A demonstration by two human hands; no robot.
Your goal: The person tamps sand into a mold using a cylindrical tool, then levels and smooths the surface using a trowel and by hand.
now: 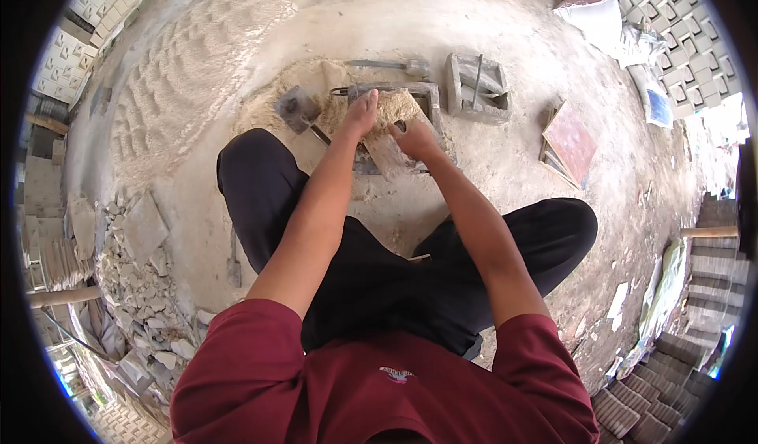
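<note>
My left hand (362, 114) lies at the left part of a mould frame (432, 96), against the sandy heap, with its fingers stretched forward. My right hand (416, 139) is closed round the dark handle of a flat trowel (387, 156), whose grey blade slants down toward me over the frame's near side. Pale, damp-looking sand mix (399, 106) is piled up inside the frame. Just left of the frame, a square metal plate with a handle (298, 111) rests on loose sand. What lies under my left palm is hidden.
A second mould frame (452, 84) with a bar across it sits to the right. Beyond it lie stacked square boards (572, 142). A long-handled tool (416, 68) lies behind. Broken rubble (142, 278) is at left; patterned blocks (671, 29) stand at the far right.
</note>
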